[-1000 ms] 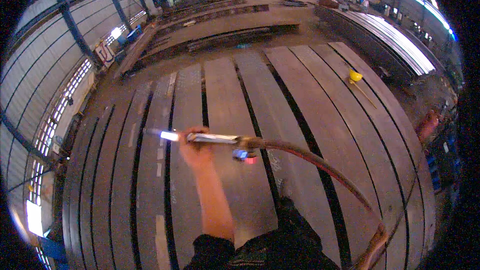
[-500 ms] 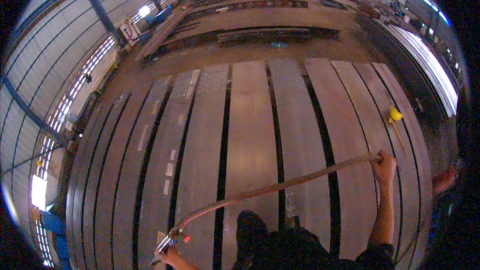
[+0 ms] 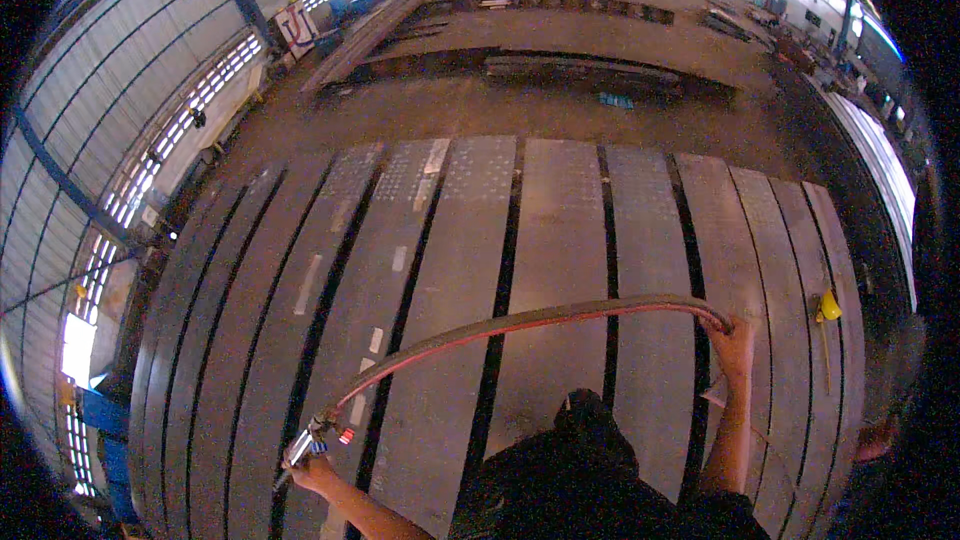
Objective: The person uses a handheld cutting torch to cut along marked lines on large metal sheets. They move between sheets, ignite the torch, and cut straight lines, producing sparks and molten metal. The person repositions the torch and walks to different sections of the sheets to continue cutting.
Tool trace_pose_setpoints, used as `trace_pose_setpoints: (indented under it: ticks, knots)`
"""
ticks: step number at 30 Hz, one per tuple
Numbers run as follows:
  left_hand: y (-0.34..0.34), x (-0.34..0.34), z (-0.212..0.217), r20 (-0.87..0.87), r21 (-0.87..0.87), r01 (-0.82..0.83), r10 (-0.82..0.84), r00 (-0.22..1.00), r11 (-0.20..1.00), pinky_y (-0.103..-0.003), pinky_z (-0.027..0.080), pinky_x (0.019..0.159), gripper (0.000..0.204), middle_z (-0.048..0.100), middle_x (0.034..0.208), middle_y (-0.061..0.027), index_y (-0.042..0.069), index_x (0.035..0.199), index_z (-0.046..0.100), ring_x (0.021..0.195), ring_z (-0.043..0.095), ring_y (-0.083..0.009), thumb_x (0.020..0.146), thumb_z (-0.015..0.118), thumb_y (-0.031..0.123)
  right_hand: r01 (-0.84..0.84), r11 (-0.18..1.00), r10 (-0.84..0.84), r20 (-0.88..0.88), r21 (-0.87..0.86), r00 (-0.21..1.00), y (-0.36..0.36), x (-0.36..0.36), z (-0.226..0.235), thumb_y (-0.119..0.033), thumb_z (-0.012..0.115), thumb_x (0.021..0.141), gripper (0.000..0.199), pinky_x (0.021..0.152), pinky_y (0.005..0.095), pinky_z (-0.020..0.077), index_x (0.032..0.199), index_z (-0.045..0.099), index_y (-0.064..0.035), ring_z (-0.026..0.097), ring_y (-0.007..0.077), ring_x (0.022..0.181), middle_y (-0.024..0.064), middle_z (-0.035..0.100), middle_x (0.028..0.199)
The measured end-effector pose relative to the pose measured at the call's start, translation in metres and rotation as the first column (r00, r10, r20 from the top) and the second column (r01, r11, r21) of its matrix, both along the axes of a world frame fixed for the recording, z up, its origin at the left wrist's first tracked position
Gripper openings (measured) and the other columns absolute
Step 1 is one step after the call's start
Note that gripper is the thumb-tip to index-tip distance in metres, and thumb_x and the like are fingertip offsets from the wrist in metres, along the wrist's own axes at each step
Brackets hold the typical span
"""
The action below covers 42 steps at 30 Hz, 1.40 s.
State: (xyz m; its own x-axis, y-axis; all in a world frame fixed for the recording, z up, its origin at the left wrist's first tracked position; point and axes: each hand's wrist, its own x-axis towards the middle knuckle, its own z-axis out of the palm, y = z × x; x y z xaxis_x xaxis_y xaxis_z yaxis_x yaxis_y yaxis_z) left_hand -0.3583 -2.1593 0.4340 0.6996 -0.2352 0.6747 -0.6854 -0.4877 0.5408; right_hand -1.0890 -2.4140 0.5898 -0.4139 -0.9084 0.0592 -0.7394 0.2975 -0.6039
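Note:
My left hand [image 3: 312, 472], at the lower left, is closed round the metal body of a cutting torch [image 3: 299, 448] with a red knob [image 3: 346, 435] and a blue one. From the torch a red-and-brown hose bundle [image 3: 530, 320] arches across in front of me, above the long steel plates. Its other end is gripped in my right hand [image 3: 735, 333], which is closed, with that arm stretched forward. The right-hand fingertips are partly hidden by the hose and the dim light.
Steel plates [image 3: 560, 225] lie side by side with dark gaps between them. A yellow rounded object [image 3: 829, 306] with a thin stick rests on the right plates. Long steel sections [image 3: 600, 75] lie on the floor beyond. A blurred reddish shape [image 3: 876, 440] shows at the right edge.
Both hands have shifted: the left one slightly up and left, the right one left in view. The hose now bows upward in a higher arch. My view has turned and my body leans farther forward.

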Motion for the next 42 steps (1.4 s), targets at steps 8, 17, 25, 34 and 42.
trace_pose_setpoints:
  ticks: [8,17,25,34,42]
  knots:
    - [-0.187,0.051,0.044,-0.304,-0.743,0.146,-0.523,0.797,0.653,-0.035,0.052,0.077,0.013,0.063,0.097,-0.0115,-0.001,0.095,0.060,0.086,0.061,-0.0214,0.082,0.060,0.004,0.008,0.999,-0.015,0.141,0.048,0.990,-0.111,0.014,-0.050,-0.027,0.076,0.075,0.030,0.049,0.0348,0.0376,0.075,0.065,0.0017,0.047,0.0126,0.053,0.0041,0.054,0.057]
    - [-0.320,0.056,0.071,-0.174,-0.264,0.025,-0.073,0.982,0.964,-0.039,0.051,0.079,0.029,0.064,0.093,-0.0131,-0.001,0.093,0.061,0.085,0.060,-0.0232,0.094,0.054,0.027,-0.160,0.968,0.144,0.095,0.191,0.985,-0.362,0.111,-0.059,-0.032,0.076,0.076,0.037,0.049,0.0348,0.0365,0.070,0.058,0.0010,0.043,0.0115,0.054,0.0022,0.045,0.056]
    - [-0.348,0.170,0.026,-0.101,-0.181,-0.150,0.133,0.986,0.972,-0.039,0.051,0.081,0.023,0.065,0.094,-0.0127,0.000,0.090,0.062,0.087,0.062,-0.0261,0.091,0.059,0.024,-0.228,0.965,0.236,-0.048,0.126,0.971,-0.554,0.213,-0.031,-0.042,0.072,0.075,0.042,0.056,0.0411,0.0439,0.079,0.068,-0.0006,0.059,0.0247,0.056,0.0146,0.057,0.058]
    - [-0.573,0.330,-0.021,0.013,-0.231,-0.194,0.202,0.979,0.953,-0.042,0.052,0.074,0.029,0.066,0.093,-0.0103,0.002,0.094,0.064,0.082,0.063,-0.0258,0.089,0.062,0.030,-0.372,0.887,0.355,0.111,0.275,0.928,-0.745,0.391,-0.023,-0.056,0.065,0.079,0.052,0.064,0.0479,0.0497,0.087,0.070,-0.0047,0.065,0.0392,0.070,0.0198,0.066,0.072]
    - [-0.949,0.312,0.013,-0.483,-0.774,-0.155,-0.415,0.771,0.614,-0.039,0.050,0.061,0.031,0.060,0.077,-0.0059,0.006,0.082,0.057,0.068,0.058,-0.0248,0.093,0.057,0.035,-0.308,0.783,0.291,0.121,0.540,0.949,-0.825,0.335,-0.209,-0.040,0.074,0.076,0.048,0.071,0.0417,0.0492,0.105,0.064,-0.0024,0.066,0.0336,0.082,0.0196,0.067,0.085]
